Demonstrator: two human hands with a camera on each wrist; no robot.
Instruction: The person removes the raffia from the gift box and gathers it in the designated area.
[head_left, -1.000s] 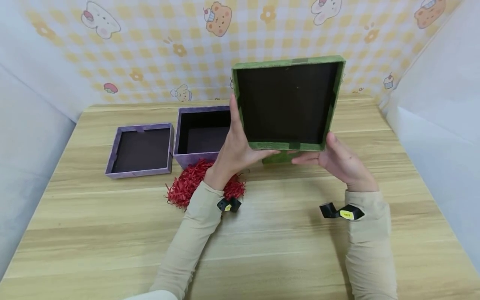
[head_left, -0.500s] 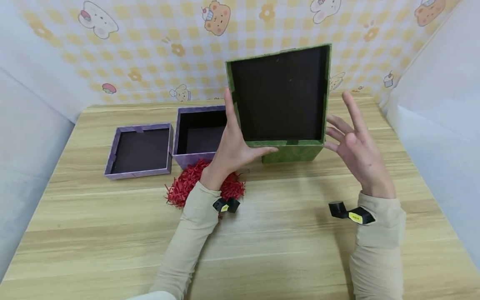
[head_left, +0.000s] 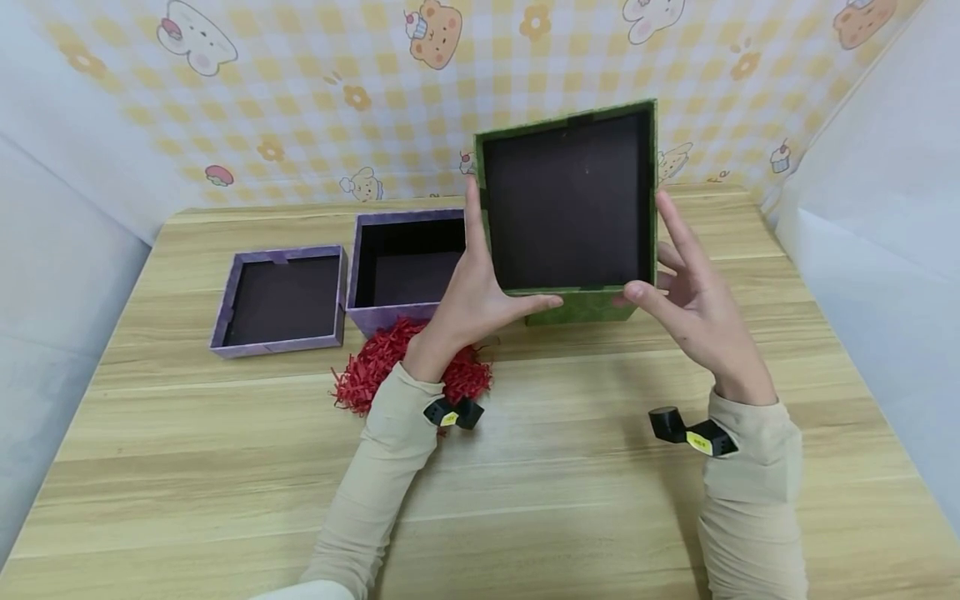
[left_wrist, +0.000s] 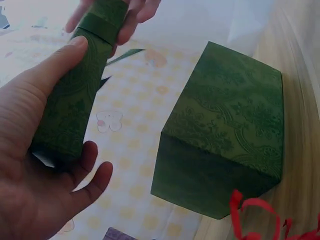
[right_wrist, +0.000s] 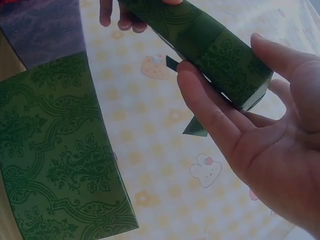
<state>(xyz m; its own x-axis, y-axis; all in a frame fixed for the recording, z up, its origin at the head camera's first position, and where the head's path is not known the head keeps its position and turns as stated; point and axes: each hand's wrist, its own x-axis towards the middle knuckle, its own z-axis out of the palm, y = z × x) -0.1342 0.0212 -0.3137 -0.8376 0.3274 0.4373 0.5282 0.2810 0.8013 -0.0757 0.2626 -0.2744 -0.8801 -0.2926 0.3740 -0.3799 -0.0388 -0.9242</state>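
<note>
A green box lid (head_left: 568, 204) with a dark inside stands tilted up in the air, its hollow side facing the head camera. My left hand (head_left: 467, 296) grips its lower left corner, thumb along the bottom edge and fingers up the left side. At the lower right corner my right hand (head_left: 705, 312) holds it, thumb at the front and fingers along the right side. In the left wrist view, a darker green ribbon band (left_wrist: 97, 29) crosses the lid's patterned rim. The matching green box (left_wrist: 225, 107) sits on the table below, mostly hidden behind the lid in the head view.
Left of the green box stands an open purple box (head_left: 408, 279), with its purple lid (head_left: 285, 300) lying hollow side up beside it. Red shredded paper (head_left: 375, 367) is heaped in front, partly under my left forearm. A checked cloth (head_left: 300, 83) hangs behind the wooden table (head_left: 525, 500).
My right hand let go of the lid's bottom edge, moved out to the right, then came back onto its right side. The lid has turned slightly and the left hand has kept its grip.
</note>
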